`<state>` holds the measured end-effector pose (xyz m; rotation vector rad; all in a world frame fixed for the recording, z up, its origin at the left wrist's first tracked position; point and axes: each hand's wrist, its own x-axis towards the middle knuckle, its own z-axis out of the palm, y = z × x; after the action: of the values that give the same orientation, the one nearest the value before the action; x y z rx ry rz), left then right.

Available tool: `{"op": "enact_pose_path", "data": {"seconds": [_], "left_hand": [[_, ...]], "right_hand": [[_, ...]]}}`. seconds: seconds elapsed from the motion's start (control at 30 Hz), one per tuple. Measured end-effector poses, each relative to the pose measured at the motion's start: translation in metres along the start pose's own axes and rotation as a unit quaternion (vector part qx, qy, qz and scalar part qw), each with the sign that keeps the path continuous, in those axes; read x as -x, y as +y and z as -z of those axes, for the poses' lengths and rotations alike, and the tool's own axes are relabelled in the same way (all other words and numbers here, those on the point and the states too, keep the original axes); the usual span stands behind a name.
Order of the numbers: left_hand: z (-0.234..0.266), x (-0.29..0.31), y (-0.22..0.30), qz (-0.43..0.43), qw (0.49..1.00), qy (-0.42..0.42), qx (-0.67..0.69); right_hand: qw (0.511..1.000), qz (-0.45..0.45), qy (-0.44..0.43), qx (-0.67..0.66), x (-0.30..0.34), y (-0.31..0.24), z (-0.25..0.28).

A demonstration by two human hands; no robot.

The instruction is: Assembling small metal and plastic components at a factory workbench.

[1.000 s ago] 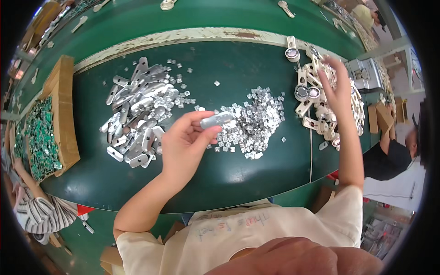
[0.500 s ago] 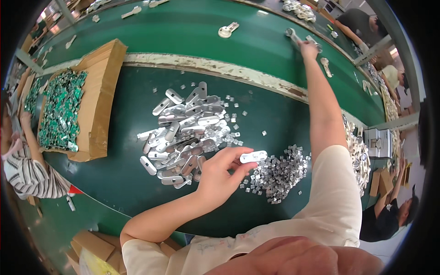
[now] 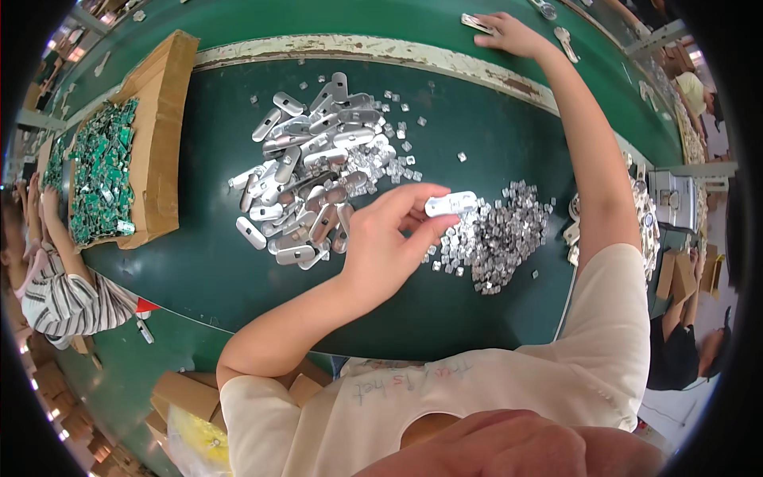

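An oblong silver metal cover (image 3: pixel 451 203) is pinched between the thumb and fingers of my left hand (image 3: pixel 385 242). My left hand hovers over the table, between a heap of similar silver covers (image 3: pixel 306 179) and a pile of small square metal pieces (image 3: pixel 509 238). At the upper right, my right arm is stretched out over the green conveyor belt (image 3: pixel 318 17). There my right hand (image 3: pixel 515 36) has its thumb and fingers around the end of a long cream-coloured part (image 3: pixel 479 25); the fine grip is hard to make out.
A cardboard box of green circuit boards (image 3: pixel 163 159) stands at the left. A worn white rail (image 3: pixel 358 49) separates table and belt. More cream parts (image 3: pixel 566 44) lie on the belt, others (image 3: pixel 642 222) beside my right arm. Co-workers sit on both sides, one in striped clothing (image 3: pixel 75 306).
My right hand has moved left along the belt with the cream part at its fingers. My left hand still holds the silver cover. The whole view has shifted, so the table appears higher.
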<state>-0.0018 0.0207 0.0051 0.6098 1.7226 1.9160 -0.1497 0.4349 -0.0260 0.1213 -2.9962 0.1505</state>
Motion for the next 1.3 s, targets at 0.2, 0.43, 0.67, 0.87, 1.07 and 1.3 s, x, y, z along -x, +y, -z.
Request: {"op": "enact_pose_path", "data": {"seconds": [0.2,0.43,0.67,0.87,1.07,1.3], "left_hand": [[0.004,0.004,0.006,0.05,0.998,0.0,0.044],[0.0,0.008,0.014,0.002,0.998,-0.07,0.011],[-0.006,0.017,0.011,-0.014,0.992,-0.121,-0.039],[-0.013,0.017,0.01,-0.004,0.988,-0.149,-0.036],[-0.013,0.016,0.013,0.003,0.987,-0.154,-0.042],[-0.01,0.016,0.013,0.038,0.985,-0.167,0.007]], "right_hand": [[0.996,-0.057,0.036,0.05,0.031,-0.108,0.043],[0.95,-0.131,0.045,-0.278,0.19,-0.222,0.122],[0.95,0.062,0.083,-0.294,0.24,-0.257,0.097],[0.952,0.049,0.09,-0.289,0.244,-0.256,0.089],[0.95,0.046,0.091,-0.294,0.243,-0.258,0.089],[0.958,0.034,0.077,-0.276,0.244,-0.268,0.089]]}}
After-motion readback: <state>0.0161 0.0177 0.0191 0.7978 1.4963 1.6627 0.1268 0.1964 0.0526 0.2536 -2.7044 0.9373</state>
